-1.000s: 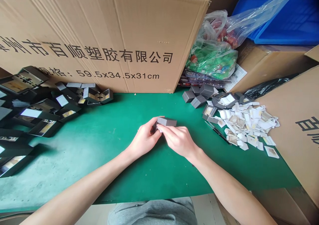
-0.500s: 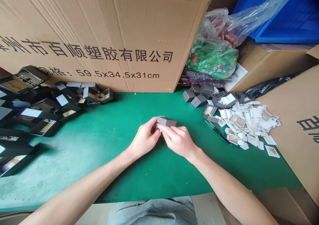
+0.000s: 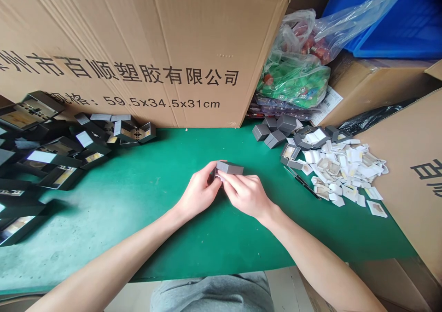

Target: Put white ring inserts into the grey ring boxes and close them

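A small dark grey box is held between both hands above the green table. My left hand is closed on its left side, thumb toward the near edge. My right hand is closed too, its fingers reaching to the box's near side. A whitish bit shows by the fingertips; what it is I cannot make out. Fingers cover most of the box's front and its inside.
Several open dark boxes are piled at the left. At the right lie closed grey boxes, a heap of white inserts and dark tweezers. A large carton stands behind, with bagged parts beside it.
Both hands keep their hold on the grey box with almost no movement. The whole view has shifted very slightly.
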A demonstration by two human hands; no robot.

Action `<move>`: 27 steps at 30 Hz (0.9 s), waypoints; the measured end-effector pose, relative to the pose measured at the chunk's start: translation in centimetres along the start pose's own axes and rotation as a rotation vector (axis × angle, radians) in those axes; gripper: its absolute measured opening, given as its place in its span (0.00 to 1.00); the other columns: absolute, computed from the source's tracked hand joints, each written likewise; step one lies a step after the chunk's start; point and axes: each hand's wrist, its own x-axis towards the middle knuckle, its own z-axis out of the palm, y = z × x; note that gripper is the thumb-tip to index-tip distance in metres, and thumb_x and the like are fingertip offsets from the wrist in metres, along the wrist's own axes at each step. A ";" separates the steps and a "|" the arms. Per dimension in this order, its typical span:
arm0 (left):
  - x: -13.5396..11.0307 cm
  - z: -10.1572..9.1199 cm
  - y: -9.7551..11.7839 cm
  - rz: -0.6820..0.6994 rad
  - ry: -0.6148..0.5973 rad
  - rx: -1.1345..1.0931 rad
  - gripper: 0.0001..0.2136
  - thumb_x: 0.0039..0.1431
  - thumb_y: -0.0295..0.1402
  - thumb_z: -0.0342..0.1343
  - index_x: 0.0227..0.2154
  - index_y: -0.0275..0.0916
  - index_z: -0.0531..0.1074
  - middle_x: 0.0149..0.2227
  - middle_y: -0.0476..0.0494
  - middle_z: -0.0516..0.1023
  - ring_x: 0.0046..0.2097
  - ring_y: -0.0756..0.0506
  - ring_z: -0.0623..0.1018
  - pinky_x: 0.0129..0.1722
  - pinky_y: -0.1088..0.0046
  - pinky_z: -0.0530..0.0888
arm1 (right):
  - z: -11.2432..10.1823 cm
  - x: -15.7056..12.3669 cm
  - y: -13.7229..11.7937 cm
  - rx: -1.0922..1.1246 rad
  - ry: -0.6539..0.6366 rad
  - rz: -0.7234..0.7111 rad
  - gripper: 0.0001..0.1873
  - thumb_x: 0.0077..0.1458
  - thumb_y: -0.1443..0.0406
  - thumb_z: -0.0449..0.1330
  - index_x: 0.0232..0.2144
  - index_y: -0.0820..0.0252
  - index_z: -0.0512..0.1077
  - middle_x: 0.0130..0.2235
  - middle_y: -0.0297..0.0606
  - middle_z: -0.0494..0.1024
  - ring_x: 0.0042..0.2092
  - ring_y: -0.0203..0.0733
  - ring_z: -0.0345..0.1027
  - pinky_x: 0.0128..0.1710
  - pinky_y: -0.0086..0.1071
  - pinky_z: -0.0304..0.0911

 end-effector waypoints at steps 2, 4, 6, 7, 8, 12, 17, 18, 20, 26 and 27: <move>0.0 0.0 -0.1 0.000 0.013 -0.004 0.04 0.64 0.30 0.50 0.38 0.39 0.69 0.32 0.52 0.71 0.33 0.50 0.68 0.32 0.77 0.66 | -0.1 0.1 -0.1 0.005 0.007 -0.017 0.13 0.64 0.71 0.56 0.49 0.63 0.76 0.41 0.37 0.85 0.35 0.36 0.80 0.35 0.27 0.73; 0.1 -0.1 -0.1 -0.006 0.027 -0.010 0.03 0.63 0.30 0.50 0.34 0.39 0.68 0.31 0.52 0.70 0.33 0.50 0.68 0.32 0.77 0.67 | -0.2 0.1 -0.2 -0.003 0.035 -0.051 0.12 0.63 0.71 0.58 0.48 0.63 0.76 0.40 0.36 0.85 0.33 0.35 0.79 0.34 0.27 0.73; 0.1 -0.1 -0.2 -0.021 0.038 -0.009 0.03 0.62 0.29 0.50 0.33 0.39 0.68 0.32 0.52 0.71 0.34 0.50 0.68 0.33 0.77 0.67 | -0.3 0.1 -0.2 -0.009 0.080 -0.101 0.12 0.62 0.72 0.59 0.47 0.63 0.76 0.40 0.37 0.85 0.34 0.35 0.79 0.35 0.27 0.74; 0.1 -0.1 -0.1 -0.029 0.042 -0.008 0.03 0.62 0.29 0.50 0.34 0.39 0.68 0.32 0.52 0.72 0.34 0.50 0.69 0.34 0.76 0.68 | -0.4 0.1 -0.1 -0.012 0.101 -0.122 0.12 0.62 0.73 0.59 0.47 0.63 0.76 0.40 0.38 0.85 0.35 0.35 0.80 0.37 0.26 0.74; 0.1 -0.1 -0.1 -0.037 0.044 -0.009 0.04 0.62 0.30 0.50 0.35 0.39 0.69 0.33 0.51 0.73 0.35 0.50 0.70 0.35 0.76 0.69 | -0.4 0.0 -0.1 -0.015 0.118 -0.140 0.12 0.61 0.73 0.60 0.47 0.63 0.75 0.42 0.38 0.84 0.36 0.35 0.80 0.38 0.26 0.75; 0.1 -0.1 -0.2 -0.051 0.044 -0.012 0.11 0.61 0.30 0.51 0.44 0.39 0.74 0.39 0.48 0.79 0.38 0.47 0.75 0.36 0.75 0.71 | -0.2 -0.3 0.4 -0.047 0.132 -0.181 0.14 0.60 0.73 0.61 0.48 0.62 0.75 0.45 0.40 0.84 0.40 0.37 0.80 0.44 0.28 0.76; 0.1 -0.6 0.1 -0.065 0.101 0.120 0.19 0.59 0.28 0.50 0.53 0.42 0.74 0.40 0.50 0.82 0.32 0.49 0.76 0.31 0.76 0.71 | 0.2 -0.8 0.9 -0.108 0.122 -0.224 0.13 0.60 0.72 0.62 0.48 0.63 0.76 0.45 0.41 0.83 0.40 0.38 0.79 0.44 0.30 0.75; 0.1 -0.7 0.3 -0.059 0.109 0.160 0.20 0.59 0.27 0.49 0.54 0.43 0.73 0.39 0.51 0.82 0.29 0.50 0.75 0.28 0.76 0.70 | 0.2 -0.9 0.9 -0.121 0.113 -0.225 0.13 0.61 0.72 0.62 0.48 0.63 0.76 0.45 0.41 0.83 0.40 0.38 0.79 0.42 0.30 0.75; 0.0 -1.0 0.7 -0.022 0.135 0.235 0.22 0.59 0.26 0.48 0.56 0.43 0.72 0.39 0.50 0.82 0.28 0.50 0.75 0.28 0.76 0.70 | 0.1 -1.1 0.7 -0.151 0.067 -0.205 0.14 0.62 0.70 0.61 0.50 0.60 0.77 0.43 0.41 0.82 0.38 0.38 0.78 0.40 0.30 0.75; 0.0 -1.5 0.7 0.167 0.221 0.433 0.21 0.63 0.28 0.47 0.58 0.40 0.70 0.54 0.42 0.79 0.46 0.45 0.80 0.45 0.70 0.77 | -0.1 -0.9 0.0 -0.153 0.076 -0.036 0.18 0.63 0.67 0.60 0.54 0.51 0.74 0.38 0.40 0.77 0.38 0.41 0.74 0.42 0.34 0.75; 0.1 -1.6 0.5 0.179 0.213 0.451 0.20 0.64 0.29 0.47 0.58 0.41 0.70 0.54 0.43 0.79 0.47 0.45 0.81 0.47 0.70 0.77 | -0.1 -0.6 -0.1 -0.131 0.102 -0.011 0.19 0.62 0.66 0.60 0.55 0.51 0.73 0.41 0.42 0.77 0.42 0.42 0.74 0.45 0.36 0.75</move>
